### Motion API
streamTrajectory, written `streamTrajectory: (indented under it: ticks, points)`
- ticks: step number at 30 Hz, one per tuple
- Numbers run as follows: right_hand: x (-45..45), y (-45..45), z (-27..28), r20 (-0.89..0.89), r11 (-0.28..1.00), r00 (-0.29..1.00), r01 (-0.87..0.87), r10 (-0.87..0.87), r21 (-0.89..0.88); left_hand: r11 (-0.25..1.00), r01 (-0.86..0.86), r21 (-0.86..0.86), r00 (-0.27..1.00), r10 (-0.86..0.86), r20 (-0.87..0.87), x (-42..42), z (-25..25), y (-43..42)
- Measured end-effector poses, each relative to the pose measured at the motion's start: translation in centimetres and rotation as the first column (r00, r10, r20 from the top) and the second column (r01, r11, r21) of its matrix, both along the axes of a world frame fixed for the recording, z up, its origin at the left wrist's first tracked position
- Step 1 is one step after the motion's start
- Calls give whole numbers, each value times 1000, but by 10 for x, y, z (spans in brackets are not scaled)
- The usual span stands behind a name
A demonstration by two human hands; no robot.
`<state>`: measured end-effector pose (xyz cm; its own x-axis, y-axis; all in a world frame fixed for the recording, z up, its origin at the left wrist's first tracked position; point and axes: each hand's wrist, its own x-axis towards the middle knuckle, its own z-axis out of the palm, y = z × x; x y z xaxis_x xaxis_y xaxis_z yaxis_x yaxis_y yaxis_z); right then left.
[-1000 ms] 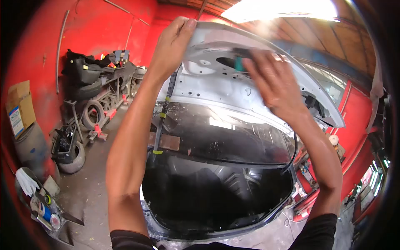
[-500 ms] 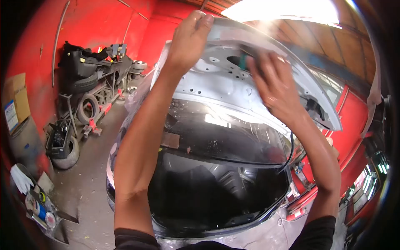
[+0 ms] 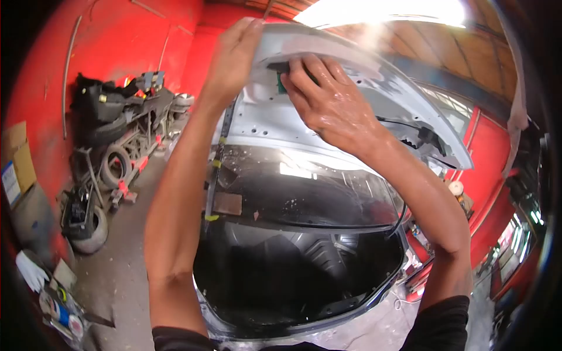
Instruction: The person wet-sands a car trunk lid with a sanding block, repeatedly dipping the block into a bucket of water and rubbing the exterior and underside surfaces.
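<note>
A pale grey trunk lid [image 3: 266, 117] stands raised over the back of a car, its inner side facing me. My left hand [image 3: 234, 61] is closed around the lid's upper left edge. My right hand [image 3: 331, 102], wet on its back, presses a dark pad with a green part [image 3: 280, 83] against the lid's inner panel near the upper left. The fingers bend over the pad and hide most of it. Below the lid lie the rear window [image 3: 333, 202] and the open trunk [image 3: 275, 334] with its dark interior.
Along the red wall [image 3: 41, 88] at left are dark car parts [image 3: 96, 99] and tyres [image 3: 117, 164]. Cardboard boxes [image 3: 22, 155], a white glove [image 3: 32, 272] and cans [image 3: 52, 307] stand nearer at left. A thin black cable [image 3: 404, 213] hangs at the trunk's right.
My right hand has moved left across the lid's inner side with the pad, closer to my left hand. My left hand still holds the lid's edge; the view has shifted slightly.
</note>
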<state>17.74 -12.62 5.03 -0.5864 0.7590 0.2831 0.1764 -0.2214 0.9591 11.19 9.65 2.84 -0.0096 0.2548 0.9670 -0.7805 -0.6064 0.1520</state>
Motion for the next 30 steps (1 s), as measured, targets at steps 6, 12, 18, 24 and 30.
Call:
streamTrajectory:
  ticks: [6,12,18,24,30]
  points:
    - [5,-19,-3,-35,994,993,-108,110,33,995,-68,-75,995,73,63,-4,-6,-10]
    - [5,-9,3,4,997,997,-71,71,8,999,-9,-33,1000,9,0,-11,0,-10]
    - [14,-4,-7,-72,991,989,-125,128,46,995,-84,-60,996,84,2,-1,-4,-5]
    - [7,24,-52,-229,995,973,-31,9,-95,997,-67,-41,994,63,-86,-17,2,-6]
    - [37,-57,-54,-237,984,957,-176,165,-26,996,-86,15,995,86,45,5,0,4]
